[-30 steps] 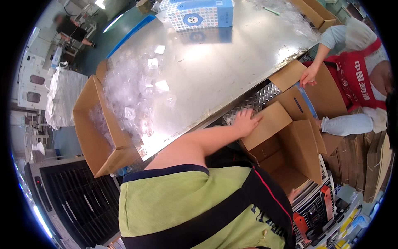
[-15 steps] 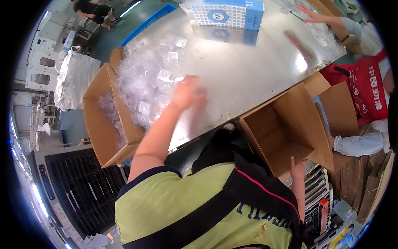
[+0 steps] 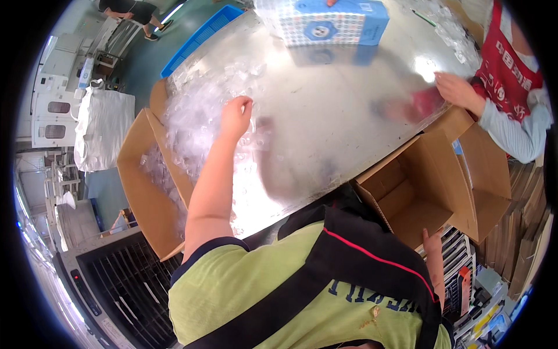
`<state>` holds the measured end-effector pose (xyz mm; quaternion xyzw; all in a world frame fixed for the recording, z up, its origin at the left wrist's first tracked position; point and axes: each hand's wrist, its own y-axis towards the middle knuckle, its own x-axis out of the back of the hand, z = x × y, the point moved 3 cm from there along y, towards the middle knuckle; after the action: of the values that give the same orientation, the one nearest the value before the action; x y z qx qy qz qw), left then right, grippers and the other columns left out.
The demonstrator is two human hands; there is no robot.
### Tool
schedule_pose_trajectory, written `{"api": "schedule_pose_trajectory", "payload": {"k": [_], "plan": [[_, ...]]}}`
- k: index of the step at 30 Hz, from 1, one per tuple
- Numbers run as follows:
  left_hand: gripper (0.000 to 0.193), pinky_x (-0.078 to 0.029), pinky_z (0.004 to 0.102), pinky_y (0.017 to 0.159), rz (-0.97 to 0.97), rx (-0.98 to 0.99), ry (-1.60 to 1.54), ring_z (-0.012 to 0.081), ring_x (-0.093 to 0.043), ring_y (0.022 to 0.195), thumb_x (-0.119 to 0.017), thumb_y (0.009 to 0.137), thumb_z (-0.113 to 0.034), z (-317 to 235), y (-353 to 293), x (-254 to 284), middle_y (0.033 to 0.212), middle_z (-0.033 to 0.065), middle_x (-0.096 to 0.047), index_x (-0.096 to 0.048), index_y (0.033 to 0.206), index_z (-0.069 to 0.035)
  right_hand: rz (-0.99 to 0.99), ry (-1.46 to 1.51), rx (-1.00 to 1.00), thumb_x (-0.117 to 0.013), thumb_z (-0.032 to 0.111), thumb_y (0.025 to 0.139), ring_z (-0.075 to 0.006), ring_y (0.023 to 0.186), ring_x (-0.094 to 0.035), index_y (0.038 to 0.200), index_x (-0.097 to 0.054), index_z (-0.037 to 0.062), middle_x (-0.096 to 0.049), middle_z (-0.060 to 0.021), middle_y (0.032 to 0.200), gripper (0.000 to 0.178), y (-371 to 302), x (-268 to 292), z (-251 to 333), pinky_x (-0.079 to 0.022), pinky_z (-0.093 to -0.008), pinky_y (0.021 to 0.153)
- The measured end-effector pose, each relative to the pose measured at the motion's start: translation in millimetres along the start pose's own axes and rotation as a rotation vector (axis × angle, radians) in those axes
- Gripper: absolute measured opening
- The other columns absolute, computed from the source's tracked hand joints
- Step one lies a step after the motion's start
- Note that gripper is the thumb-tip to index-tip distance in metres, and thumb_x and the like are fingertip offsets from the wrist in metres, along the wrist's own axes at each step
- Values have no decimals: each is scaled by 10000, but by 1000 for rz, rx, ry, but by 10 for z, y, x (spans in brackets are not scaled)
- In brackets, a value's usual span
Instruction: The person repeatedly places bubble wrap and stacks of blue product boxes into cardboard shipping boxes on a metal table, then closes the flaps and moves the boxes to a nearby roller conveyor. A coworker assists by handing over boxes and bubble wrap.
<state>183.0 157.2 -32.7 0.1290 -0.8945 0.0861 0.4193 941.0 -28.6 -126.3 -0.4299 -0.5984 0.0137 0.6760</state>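
Observation:
My left hand (image 3: pixel 235 118) hangs over the metal table beside a heap of clear plastic pieces (image 3: pixel 195 116). Its fingers are curled in a pinch; whatever lies between them, if anything, is too small to make out. On the right, an open cardboard box (image 3: pixel 401 189) tilts against the table edge, and its visible inside shows bare walls. My right hand (image 3: pixel 432 239) grips the lower rim of this box, thumb over the edge. Another cardboard box (image 3: pixel 136 174), holding more clear pieces, leans at the table's left end.
A blue-and-white patterned carton (image 3: pixel 334 26) stands at the table's far side, a fingertip on its top. At the right, a person in a red apron (image 3: pixel 505 70) holds a hand (image 3: pixel 459 92) over the table edge. A blue basket (image 3: pixel 200 41) sits beyond the far-left edge.
My left hand has shifted left and its fingers have curled together. The co-worker's hand is now at the table's right edge. A fingertip has appeared on the carton. The whole view has shifted slightly.

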Motion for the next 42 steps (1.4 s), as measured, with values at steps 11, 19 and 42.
{"api": "schedule_pose_trajectory", "payload": {"k": [11,19,42], "plan": [[51,-410,383,1008,506,-297,359,239,-564,1135,-687,850,-164,-78,-437,-129,1078,22,-672,-700,874,-120,-91,65,98,-570,438,908,-433,1172,-553,1490,20,-61,-549,-319,1271,968,-64,-6,63,-436,-449,1006],[168,-496,298,820,493,34,-294,143,-608,906,-682,900,-200,-83,-1056,-570,999,49,-676,-682,970,-47,-166,197,173,-592,371,894,-443,1124,-577,1484,-2,-72,-588,-325,1199,945,-15,-131,-53,-454,-469,974],[337,-441,312,986,1167,-732,-272,218,-562,1200,-533,982,-154,-3590,-1907,-2267,1333,118,-588,-575,1293,-31,-123,232,75,-558,415,883,-425,1056,-622,1477,-66,-101,-610,-331,1139,927,-247,9,113,-504,-470,912]]}}
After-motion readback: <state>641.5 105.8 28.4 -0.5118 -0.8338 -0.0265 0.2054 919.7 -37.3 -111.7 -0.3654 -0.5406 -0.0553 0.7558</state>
